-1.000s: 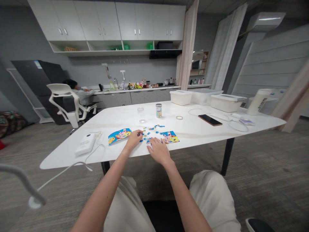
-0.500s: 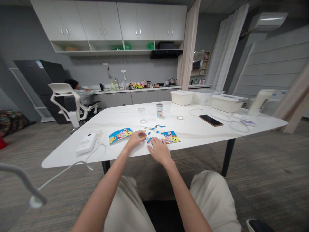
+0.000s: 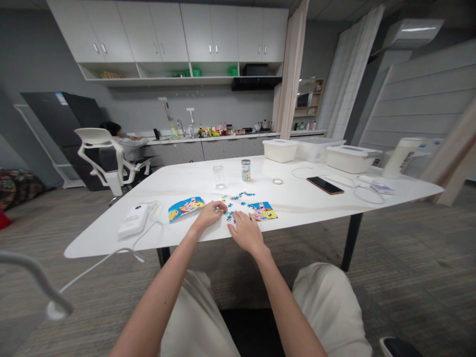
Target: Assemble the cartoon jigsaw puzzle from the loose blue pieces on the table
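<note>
On a white table (image 3: 312,202), jigsaw pieces (image 3: 243,204) are lying between and beyond a curled left hand (image 3: 208,214), grip unclear, and an open right hand (image 3: 247,232).

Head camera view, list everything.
Puzzle pieces: many, mostly blue, around fingertips
Cartoon pictures: two, multicoloured, flanking hands
Jar: one, clear, tabletop
Can: one, patterned, right of jar
Ring: one, pale, tabletop
Phone: one, black, table right
Boxes: three, cream or clear, back right
Bottle: one, white, table right
Device: one, white, table left
Cables: several, white, tabletop
Table: one, white, centre
Chair: one, white-framed, left
Fridge: one, dark, left
Cabinets: several, white, above
Person: one, grey sleeve, beyond chair
Left hand, right hand: one each, bare, at pieces
</note>
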The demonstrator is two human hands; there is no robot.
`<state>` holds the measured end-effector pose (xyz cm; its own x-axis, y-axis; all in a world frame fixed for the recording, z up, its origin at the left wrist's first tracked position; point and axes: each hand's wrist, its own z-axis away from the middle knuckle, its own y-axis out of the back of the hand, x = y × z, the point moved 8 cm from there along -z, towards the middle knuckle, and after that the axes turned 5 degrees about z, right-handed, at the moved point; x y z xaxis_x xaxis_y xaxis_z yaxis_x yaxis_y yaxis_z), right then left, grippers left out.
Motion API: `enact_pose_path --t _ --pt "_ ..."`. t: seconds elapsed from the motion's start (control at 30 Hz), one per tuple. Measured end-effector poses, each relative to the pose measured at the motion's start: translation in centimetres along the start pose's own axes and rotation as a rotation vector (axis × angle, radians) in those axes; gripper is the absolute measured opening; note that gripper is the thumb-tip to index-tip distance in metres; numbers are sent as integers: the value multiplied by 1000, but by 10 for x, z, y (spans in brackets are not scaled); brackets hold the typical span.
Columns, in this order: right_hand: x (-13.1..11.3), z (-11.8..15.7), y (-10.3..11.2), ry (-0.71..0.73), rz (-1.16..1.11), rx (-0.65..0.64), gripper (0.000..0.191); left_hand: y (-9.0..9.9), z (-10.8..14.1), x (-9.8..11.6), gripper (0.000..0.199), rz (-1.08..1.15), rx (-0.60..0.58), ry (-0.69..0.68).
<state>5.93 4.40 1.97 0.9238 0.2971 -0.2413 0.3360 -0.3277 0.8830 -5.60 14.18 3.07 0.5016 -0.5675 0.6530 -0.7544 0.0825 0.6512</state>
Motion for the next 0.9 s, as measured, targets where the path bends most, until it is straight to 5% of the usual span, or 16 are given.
enact_pose_path --t 0.5,0.77,0.9 --pt "0 -3 -1 19 -16 15 41 0 -1 -1 14 14 20 -5" --pt "-8 43 38 81 -402 444 26 2 1 2 11 -22 55 -20" --pt "-2 66 35 7 -396 493 27 1 2 9 20 10 19 -34"
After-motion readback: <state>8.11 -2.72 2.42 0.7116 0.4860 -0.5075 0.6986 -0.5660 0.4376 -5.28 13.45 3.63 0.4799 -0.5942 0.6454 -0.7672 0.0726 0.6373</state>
